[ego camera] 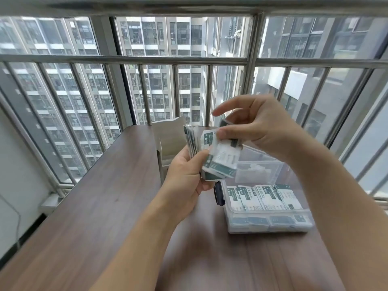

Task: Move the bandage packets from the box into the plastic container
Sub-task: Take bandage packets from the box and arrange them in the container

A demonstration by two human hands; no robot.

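Tall buildings show through the barred window behind your brown wooden table. Your left hand grips a fanned stack of bandage packets, with the thumb pressed on the front and the fingers curled behind. Your right hand pinches the top of one packet in that stack between thumb and finger, and its first finger sticks out straight. Both hands are up in the air, above the table and just left of the plastic container.

The clear container sits open on the table with its lid tipped up at the back. You can count four packets lying side by side in the top row inside it. More seem to sit under them, but how many is hard to tell. The white cardboard box stands open behind your left hand. You cannot see if any packets are left in it.

The stack in your left hand is loose and spread out, too blurry to count. If you pull one packet too fast, others may slide out and fall on the table. The container looks nearly full on top, so a new packet might sit too high and stop the lid from closing.
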